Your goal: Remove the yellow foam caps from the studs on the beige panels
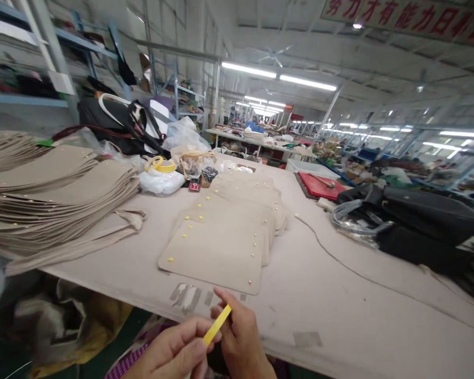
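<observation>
Just past the table's near edge, a short strip of yellow tape is stretched between my two hands. My left hand pinches its lower end between thumb and fingers. At the upper end, the curled fingers of my right hand grip the strip, partly hidden behind it, while the index finger points up and left. Beyond my fingertips lie overlapping beige panels with rounded corners, fanned away from me. Small bits of yellow tape dot their left side, and metal studs run along the right.
A tall stack of beige panels with a strap covers the table's left. Rolls of yellow tape rest on a white plastic bag near black bags. Rightward are a red board, a thin cord and black bags.
</observation>
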Available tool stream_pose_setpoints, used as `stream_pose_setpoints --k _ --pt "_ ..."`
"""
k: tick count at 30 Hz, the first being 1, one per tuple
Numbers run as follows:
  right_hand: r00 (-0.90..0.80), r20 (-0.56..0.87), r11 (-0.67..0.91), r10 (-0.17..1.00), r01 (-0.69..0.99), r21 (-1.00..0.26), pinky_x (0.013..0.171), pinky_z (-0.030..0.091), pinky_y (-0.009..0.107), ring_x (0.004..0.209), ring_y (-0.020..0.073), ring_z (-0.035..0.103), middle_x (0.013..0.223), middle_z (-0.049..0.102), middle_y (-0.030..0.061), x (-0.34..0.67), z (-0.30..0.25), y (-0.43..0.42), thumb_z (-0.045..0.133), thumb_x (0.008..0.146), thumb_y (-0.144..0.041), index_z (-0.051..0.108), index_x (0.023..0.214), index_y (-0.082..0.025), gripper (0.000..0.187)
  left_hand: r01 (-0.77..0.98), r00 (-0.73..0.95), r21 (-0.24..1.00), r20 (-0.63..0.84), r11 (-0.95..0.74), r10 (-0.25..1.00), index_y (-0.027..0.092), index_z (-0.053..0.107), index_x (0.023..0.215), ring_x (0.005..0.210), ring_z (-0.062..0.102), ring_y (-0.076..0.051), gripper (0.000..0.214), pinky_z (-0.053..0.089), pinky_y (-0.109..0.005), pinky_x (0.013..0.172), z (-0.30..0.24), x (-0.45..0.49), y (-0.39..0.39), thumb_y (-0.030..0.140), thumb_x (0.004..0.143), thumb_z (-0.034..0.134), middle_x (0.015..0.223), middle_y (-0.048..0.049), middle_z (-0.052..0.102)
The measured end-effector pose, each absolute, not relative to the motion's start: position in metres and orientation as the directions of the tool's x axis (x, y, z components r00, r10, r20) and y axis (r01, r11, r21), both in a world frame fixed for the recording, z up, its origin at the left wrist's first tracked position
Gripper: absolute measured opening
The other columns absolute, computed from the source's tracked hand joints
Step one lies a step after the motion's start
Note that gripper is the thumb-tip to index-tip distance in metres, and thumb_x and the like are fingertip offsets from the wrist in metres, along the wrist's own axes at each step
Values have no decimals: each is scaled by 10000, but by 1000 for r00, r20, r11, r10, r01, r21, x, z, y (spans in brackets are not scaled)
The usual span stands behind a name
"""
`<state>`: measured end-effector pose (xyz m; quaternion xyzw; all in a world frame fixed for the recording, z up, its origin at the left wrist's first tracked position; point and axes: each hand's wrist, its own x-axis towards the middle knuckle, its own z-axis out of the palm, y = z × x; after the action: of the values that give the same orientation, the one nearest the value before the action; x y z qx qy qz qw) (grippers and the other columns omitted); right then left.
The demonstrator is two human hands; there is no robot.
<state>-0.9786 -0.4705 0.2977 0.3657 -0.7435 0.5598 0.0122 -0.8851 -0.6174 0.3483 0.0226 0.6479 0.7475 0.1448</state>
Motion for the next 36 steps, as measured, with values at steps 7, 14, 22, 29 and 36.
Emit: stream_pose_setpoints --k 7,14,22,29,36 --pt "-805 431 82 -409 -503 -861 809 532 236 925 139 639 1045 667 33 -997 321 -419 506 916 -130 582 1221 -255 338 91 -975 854 -26 511 219 213 569 1026 755 548 -137 306 417 -209 658 372 -925 -605 419 993 345 834 -10 608" --pt "-675 516 121 -528 -660 -741 896 512 306 1036 184 580 1125 625 88 -1008 329 -402 512 875 -52 529 1263 -198 415 373 -928 534 226 758 298 237 519 1139 887 628 -149 221 474 -245 778 357 -958 -585 221 991 355 982 -1 673" --pt "-610 600 130 -518 -749 -649 775 541 261 895 166 610 960 654 91 -1025 322 -392 488 888 -18 617 1080 -160 272 437 -893 398 297 807 338 197 534 989 723 624 -190 241 498 -305 647 341 -969 -572 239 1003 297 838 -23 670" --pt "-552 677 222 -488 -828 -515 671 521 255 749 163 628 819 679 59 -1016 318 -402 478 897 -68 583 967 -164 158 432 -894 401 312 808 323 203 518 925 694 629 -186 244 495 -294 612 341 -963 -576 220 994 285 821 -26 671" --pt "-539 733 358 -415 -837 -413 567 451 222 602 129 581 665 615 12 -1000 314 -429 469 915 -111 560 846 -179 133 465 -846 365 452 807 284 177 436 1188 718 682 -160 242 507 -242 608 335 -957 -595 201 997 290 882 -32 713"
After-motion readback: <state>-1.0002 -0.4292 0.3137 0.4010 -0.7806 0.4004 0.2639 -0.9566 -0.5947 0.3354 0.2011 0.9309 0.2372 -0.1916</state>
